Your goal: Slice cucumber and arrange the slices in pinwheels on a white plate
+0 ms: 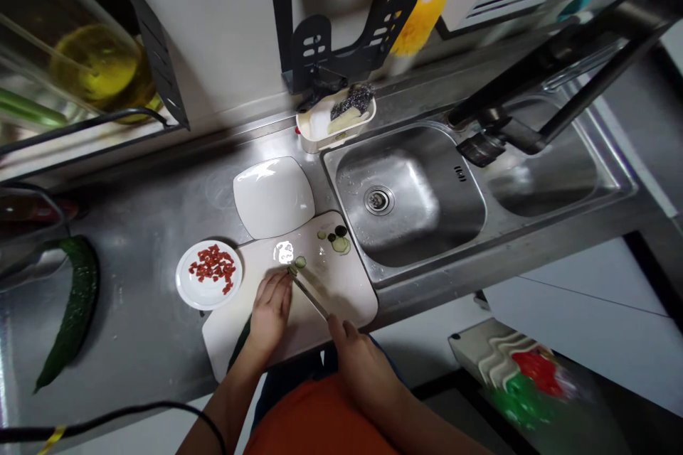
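Observation:
My left hand (272,306) presses down, fingers closed, on a cucumber (241,343) that lies on the white cutting board (341,306). Most of that cucumber is hidden under the hand and forearm; a dark green part shows beside the wrist. In my right hand (355,352) is the handle of a knife (312,298), its blade reaching to the cut end near my left fingertips. One cucumber slice (300,262) lies close to the blade tip. Several more cucumber pieces (340,245) are at the board's far right corner.
Left of the board stands a white plate (184,284) of chopped red pieces; behind it is a square white plate (274,199). A whole cucumber (75,313) lies far left. The steel sink (410,192) and black faucet (483,146) are to the right.

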`<state>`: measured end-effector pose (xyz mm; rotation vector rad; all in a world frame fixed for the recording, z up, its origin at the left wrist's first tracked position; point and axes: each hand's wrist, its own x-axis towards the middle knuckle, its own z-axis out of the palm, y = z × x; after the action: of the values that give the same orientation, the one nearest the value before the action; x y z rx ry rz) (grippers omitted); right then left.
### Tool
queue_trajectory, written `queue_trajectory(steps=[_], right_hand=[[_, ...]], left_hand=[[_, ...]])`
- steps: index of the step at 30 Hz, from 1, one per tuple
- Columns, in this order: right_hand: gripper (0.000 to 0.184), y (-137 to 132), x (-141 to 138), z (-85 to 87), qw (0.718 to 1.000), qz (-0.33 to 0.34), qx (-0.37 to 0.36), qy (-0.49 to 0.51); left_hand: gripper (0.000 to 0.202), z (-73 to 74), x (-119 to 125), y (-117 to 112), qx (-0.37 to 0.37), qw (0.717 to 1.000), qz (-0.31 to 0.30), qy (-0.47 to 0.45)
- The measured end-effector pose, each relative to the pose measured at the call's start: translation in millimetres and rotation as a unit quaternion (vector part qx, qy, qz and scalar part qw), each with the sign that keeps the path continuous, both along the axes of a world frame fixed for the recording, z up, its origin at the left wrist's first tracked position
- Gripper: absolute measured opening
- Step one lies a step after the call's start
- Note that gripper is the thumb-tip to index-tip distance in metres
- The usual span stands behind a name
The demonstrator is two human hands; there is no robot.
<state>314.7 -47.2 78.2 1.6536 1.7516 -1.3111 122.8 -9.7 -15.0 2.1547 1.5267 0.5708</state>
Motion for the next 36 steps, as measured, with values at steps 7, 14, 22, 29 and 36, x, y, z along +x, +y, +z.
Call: queue_trajectory(steps=[7,14,22,29,36], right_hand=[[0.061,1.9,0.3,0.6,1.0,-0.001,-0.014,0.006],[0.058,2.7,0.9,-1.6,1.0,0.0,-0.013,0.016],[0.055,6.1,0.5,-1.9,1.0,-0.01,-0.002,0.022],[0.055,11.4,0.6,-0.6,1.0,0.011,-0.006,0.018],[0.054,17.2,1.4,-2.0,0.999,0.015,-0.022,0.019]], left_hand=[[0.03,0.4,0.7,0.3,-0.01,1.0,0.003,0.0],[0.028,-0.7,0.9,-0.6,-0.014,1.0,0.008,0.009],[0.028,0.4,1.6,0.6,-0.01,1.0,0.008,0.006],[0.027,-0.9,0.7,-0.4,-0.005,1.0,0.001,0.018],[0.027,-1.5,1.3,-1.0,0.003,1.0,0.002,0.02]])
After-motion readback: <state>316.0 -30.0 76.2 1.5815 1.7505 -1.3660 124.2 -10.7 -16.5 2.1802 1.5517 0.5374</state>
